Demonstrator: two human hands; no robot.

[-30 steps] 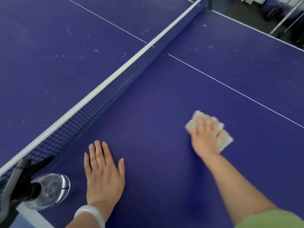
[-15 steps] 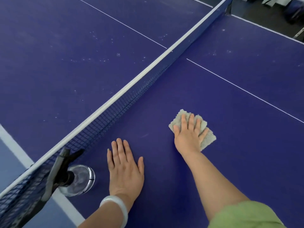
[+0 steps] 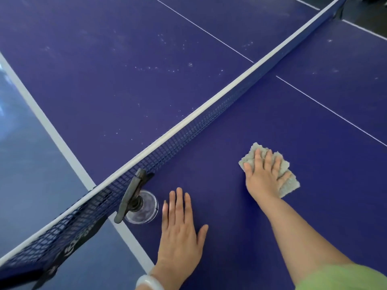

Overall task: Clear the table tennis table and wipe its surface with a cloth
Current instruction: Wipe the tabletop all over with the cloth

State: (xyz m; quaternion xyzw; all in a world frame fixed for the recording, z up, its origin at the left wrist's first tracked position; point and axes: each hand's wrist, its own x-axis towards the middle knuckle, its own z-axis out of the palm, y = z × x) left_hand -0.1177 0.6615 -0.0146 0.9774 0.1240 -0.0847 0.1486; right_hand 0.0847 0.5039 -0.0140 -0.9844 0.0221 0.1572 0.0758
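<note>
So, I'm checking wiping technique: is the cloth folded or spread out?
Folded, it seems: the cloth is a small thick pad barely wider than the right hand pressing it flat.

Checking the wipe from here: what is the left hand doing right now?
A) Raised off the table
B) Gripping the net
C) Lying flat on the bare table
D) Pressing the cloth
C: the left hand lies flat with straight fingers on the bare table, while the right hand is the one that presses the cloth.
</note>
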